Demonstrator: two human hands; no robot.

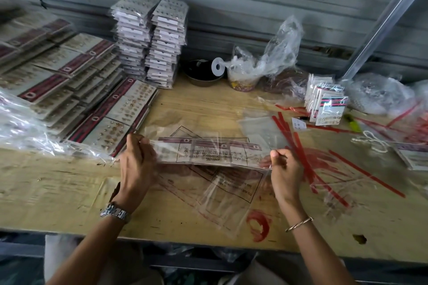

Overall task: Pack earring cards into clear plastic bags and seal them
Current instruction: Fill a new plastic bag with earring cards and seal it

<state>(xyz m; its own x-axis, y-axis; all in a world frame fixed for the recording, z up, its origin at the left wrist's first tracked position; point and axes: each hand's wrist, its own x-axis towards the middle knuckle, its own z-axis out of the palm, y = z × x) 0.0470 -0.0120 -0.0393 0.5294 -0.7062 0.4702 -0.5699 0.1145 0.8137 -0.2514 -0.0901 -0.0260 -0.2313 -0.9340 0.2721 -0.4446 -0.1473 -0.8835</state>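
Two hands are up over the table, and a clear plastic bag is stretched flat between them. Its left end is gripped by the left hand, fingers curled over the edge. Its right end is pinched between the thumb and curled fingers of the right hand. Earring cards with dark red header strips are seen inside the bag, and a printed warning panel is shown upside down across its face. The bag is held just above the middle of the table.

Under it, empty clear bags are spread loose on the wood. Red strips are scattered to the right, some just beside the right hand. The left side is crowded by overlapping rows of unpacked cards, partly covered at the near end by a crumpled plastic sheet.

At the back, two tall stacks of bagged cards are set against the wall. Beside them a dark bowl, a white spool and a crumpled bag of beads are lined up. Small upright packs are propped at the far right. A wristwatch is worn on the left wrist, a thin bangle on the right.
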